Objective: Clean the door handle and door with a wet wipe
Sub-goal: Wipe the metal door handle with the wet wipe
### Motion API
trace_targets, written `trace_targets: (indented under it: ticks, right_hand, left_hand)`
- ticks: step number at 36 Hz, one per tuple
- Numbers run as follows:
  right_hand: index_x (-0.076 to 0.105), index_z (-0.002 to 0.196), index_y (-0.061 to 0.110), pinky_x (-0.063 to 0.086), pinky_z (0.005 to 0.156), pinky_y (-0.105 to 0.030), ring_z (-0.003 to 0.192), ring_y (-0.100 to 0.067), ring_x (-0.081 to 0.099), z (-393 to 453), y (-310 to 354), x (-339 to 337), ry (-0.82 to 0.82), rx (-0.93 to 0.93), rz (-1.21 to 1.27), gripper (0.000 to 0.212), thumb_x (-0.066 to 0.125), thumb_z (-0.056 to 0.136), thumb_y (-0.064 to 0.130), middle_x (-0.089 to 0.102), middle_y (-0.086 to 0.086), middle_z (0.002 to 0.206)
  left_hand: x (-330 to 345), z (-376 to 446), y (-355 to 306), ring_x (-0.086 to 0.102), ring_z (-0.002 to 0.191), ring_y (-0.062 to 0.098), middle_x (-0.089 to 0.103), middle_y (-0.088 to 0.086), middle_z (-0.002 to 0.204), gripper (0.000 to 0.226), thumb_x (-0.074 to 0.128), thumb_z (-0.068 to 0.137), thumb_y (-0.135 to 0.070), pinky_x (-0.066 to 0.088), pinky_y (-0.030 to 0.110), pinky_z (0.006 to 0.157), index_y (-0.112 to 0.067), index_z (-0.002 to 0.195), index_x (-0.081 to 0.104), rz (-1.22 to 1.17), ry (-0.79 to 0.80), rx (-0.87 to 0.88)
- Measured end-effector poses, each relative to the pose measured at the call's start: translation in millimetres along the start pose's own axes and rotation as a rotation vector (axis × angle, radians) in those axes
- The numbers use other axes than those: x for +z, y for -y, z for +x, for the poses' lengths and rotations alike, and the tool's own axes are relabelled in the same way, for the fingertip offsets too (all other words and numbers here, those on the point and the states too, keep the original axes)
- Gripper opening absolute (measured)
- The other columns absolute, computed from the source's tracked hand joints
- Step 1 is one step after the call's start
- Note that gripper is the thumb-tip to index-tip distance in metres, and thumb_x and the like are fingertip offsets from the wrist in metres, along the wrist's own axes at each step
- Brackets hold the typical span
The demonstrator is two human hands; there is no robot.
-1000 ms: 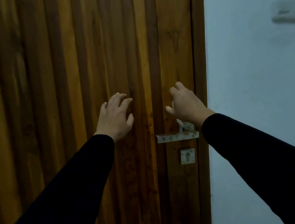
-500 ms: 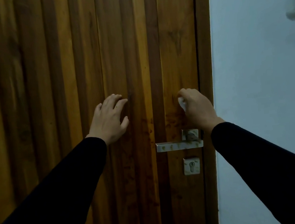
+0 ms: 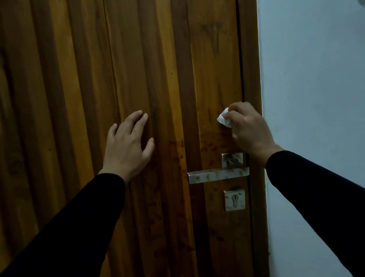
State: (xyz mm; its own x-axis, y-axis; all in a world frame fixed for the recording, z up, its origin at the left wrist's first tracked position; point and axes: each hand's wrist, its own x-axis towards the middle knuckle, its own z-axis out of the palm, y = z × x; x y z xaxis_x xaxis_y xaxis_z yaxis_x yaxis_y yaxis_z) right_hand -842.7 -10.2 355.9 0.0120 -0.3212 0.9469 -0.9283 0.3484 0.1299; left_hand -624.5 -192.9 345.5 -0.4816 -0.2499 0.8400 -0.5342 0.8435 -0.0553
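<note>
Dim hallway: right hand (image 3: 248, 130) clutches crumpled white wet wipe (image 3: 224, 118) against brown plank door (image 3: 149, 62), left hand (image 3: 128, 145) spread flat; speckled metal lever handle (image 3: 218, 174), at six o'clock, likely next.

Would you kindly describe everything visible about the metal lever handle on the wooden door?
The flat silver metal lever handle is a straight rectangular bar, lying level and pointing left from a square metal backplate near the wooden door's right edge. Brownish blotches speckle its face, so it looks dirty. A separate square keyhole plate sits below it. Neither hand touches it; the right hand with the white wipe is above it.
</note>
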Motion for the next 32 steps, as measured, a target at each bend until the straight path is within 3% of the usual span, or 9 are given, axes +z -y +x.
trace_targets:
  ticks: [2,4,5,8,14,19,22,28,32]
  right_hand:
    - [0.066,0.098,-0.001,0.051,0.082,-0.043,0.094,-0.034,0.059,-7.6,-5.5,1.9,-0.021,-0.082,-0.033,0.023,0.070,0.075,0.001,0.062,-0.020,0.103]
    - [0.065,0.105,0.001,0.037,0.100,-0.046,0.102,-0.033,0.057,-13.4,-13.0,5.8,-0.032,-0.135,-0.076,0.025,0.066,0.080,0.003,0.061,-0.019,0.109]
    - [0.064,0.108,0.002,0.035,0.101,-0.046,0.105,-0.033,0.055,-15.5,-15.9,6.9,-0.031,-0.147,-0.086,0.026,0.065,0.082,0.004,0.060,-0.018,0.111]
    - [0.064,0.109,0.002,0.053,0.081,-0.041,0.104,-0.032,0.057,-18.3,-18.5,7.9,-0.019,-0.165,-0.066,0.027,0.066,0.083,0.006,0.061,-0.017,0.112]
    - [0.067,0.101,0.001,0.058,0.066,-0.040,0.091,-0.032,0.062,-21.8,-22.7,12.0,0.020,-0.182,-0.048,0.023,0.072,0.078,0.004,0.065,-0.017,0.099]
    - [0.068,0.092,0.003,0.056,0.059,-0.035,0.078,-0.027,0.060,-31.1,-24.0,13.2,0.066,-0.222,-0.050,0.018,0.073,0.075,0.001,0.065,-0.013,0.087]
    - [0.070,0.091,0.001,0.053,0.056,-0.030,0.072,-0.026,0.059,-37.4,-25.4,10.1,0.102,-0.245,-0.069,0.025,0.078,0.068,-0.002,0.065,-0.014,0.081]
    - [0.069,0.074,0.001,0.043,0.044,-0.023,0.063,-0.024,0.055,-45.5,-27.1,-0.9,0.254,-0.275,-0.122,0.021,0.081,0.059,-0.006,0.059,-0.011,0.069]
    - [0.071,0.068,0.002,0.032,0.046,-0.018,0.057,-0.024,0.055,-42.2,-21.7,-12.6,0.348,-0.281,-0.147,0.024,0.084,0.052,-0.007,0.056,-0.010,0.062]
  left_hand:
    - [0.5,-0.3,-0.4,0.027,0.139,0.023,0.023,0.004,0.154,0.062,0.045,0.094,-0.042,0.018,0.047,0.114,-0.018,0.148,0.026,0.007,-0.002,0.003]
    - [1.0,0.1,-0.4,0.027,0.139,0.023,0.024,0.004,0.154,0.062,0.046,0.094,-0.041,0.018,0.048,0.114,-0.017,0.148,0.028,0.002,-0.008,0.007]
    - [1.8,0.3,-0.4,0.028,0.139,0.023,0.025,0.005,0.154,0.062,0.047,0.094,-0.041,0.018,0.048,0.114,-0.017,0.148,0.029,0.002,-0.013,0.009]
    - [2.7,-0.5,0.7,0.029,0.139,0.023,0.027,0.005,0.153,0.061,0.047,0.094,-0.041,0.018,0.049,0.113,-0.016,0.147,0.030,0.006,-0.028,0.012]
    - [4.4,-2.2,0.5,0.032,0.137,0.025,0.030,0.006,0.152,0.064,0.036,0.091,-0.048,0.020,0.050,0.112,-0.015,0.146,0.033,0.001,-0.041,0.012]
    - [3.9,-2.9,1.3,0.033,0.136,0.025,0.031,0.007,0.151,0.073,0.020,0.087,-0.057,0.022,0.051,0.111,-0.014,0.145,0.035,0.012,-0.030,0.018]
    - [2.7,-2.3,1.8,0.032,0.137,0.025,0.031,0.007,0.151,0.074,0.018,0.088,-0.057,0.022,0.051,0.111,-0.014,0.145,0.035,0.011,-0.026,0.018]
    - [-1.3,-2.6,-2.5,0.028,0.139,0.024,0.027,0.006,0.153,0.072,0.017,0.089,-0.056,0.020,0.048,0.113,-0.015,0.147,0.032,0.008,0.010,0.000]
    - [-3.6,-3.0,-3.3,0.026,0.140,0.023,0.026,0.007,0.154,0.065,0.021,0.095,-0.052,0.022,0.049,0.112,-0.015,0.147,0.030,0.038,0.036,-0.009]
